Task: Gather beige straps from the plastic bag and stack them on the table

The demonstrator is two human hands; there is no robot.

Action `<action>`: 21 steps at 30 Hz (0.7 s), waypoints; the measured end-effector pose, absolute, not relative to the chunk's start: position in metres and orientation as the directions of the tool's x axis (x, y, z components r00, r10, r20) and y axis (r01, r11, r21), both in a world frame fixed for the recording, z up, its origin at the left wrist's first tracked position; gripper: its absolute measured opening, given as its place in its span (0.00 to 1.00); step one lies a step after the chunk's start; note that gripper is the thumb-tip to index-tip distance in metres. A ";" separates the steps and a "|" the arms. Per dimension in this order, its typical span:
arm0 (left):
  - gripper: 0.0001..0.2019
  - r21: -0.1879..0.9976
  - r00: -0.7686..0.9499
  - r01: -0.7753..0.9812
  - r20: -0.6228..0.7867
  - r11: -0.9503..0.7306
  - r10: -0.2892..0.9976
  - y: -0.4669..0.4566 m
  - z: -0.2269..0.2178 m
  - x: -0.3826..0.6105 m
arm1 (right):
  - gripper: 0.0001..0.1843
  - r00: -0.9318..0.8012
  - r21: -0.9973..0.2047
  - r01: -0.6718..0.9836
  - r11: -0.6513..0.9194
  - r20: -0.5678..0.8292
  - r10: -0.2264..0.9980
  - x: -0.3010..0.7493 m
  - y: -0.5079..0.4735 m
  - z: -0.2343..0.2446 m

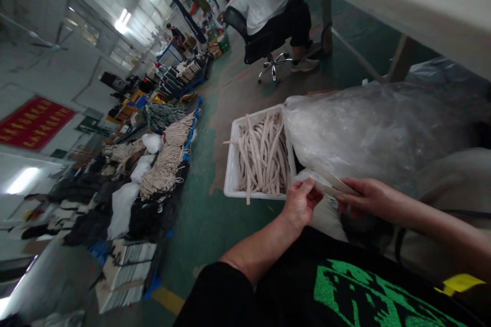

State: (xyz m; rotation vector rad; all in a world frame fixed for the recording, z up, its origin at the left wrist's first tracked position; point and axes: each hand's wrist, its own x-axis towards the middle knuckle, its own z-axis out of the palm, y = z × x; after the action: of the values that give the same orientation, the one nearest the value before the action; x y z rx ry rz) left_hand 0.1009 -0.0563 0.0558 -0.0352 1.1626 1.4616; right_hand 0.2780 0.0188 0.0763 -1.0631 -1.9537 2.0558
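My left hand [301,203] is closed, thumb and fingers pinching the end of a pale beige strap [326,189]. On the other side, my right hand [362,198] grips the same strap, which appears doubled between the two hands. Just beyond my left hand stands a white plastic bin [231,176], heaped with long beige straps [263,156], a few hanging over its rim. A large clear plastic bag [345,122] lies against the bin, above my right hand in the view. The fingertips of my right hand are partly hidden.
A pale-topped table [414,0] stands at upper right. Near it a person in a white shirt [266,2] sits on a wheeled office chair [245,36]. Left of the green floor, bundles of beige cord [163,168] and stacked flat pieces [130,271] lie on blue pallets.
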 end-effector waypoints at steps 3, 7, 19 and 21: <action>0.23 0.596 -0.353 -0.789 -0.636 0.147 0.686 -0.063 0.061 0.090 | 0.25 -0.754 -0.888 0.456 -0.059 -0.421 0.504 0.284 0.021 0.074; 0.24 0.563 -0.311 -0.816 -0.621 0.133 0.719 -0.076 0.064 0.094 | 0.28 -0.724 -0.860 0.508 0.047 -0.398 0.564 0.271 0.015 0.079; 0.25 0.586 -0.325 -0.806 -0.557 0.085 0.764 -0.077 0.068 0.107 | 0.28 -0.678 -0.855 0.516 0.044 -0.376 0.631 0.269 0.014 0.084; 0.24 0.600 -0.312 -0.795 -0.528 0.087 0.790 -0.076 0.068 0.108 | 0.26 -0.709 -0.881 0.469 0.063 -0.334 0.621 0.267 0.013 0.086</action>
State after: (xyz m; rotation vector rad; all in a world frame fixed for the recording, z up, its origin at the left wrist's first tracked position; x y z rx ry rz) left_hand 0.1084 -0.0761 0.0680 -0.0072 1.0419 1.5748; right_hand 0.2665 0.0133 0.0858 -1.1321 -2.1891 1.7267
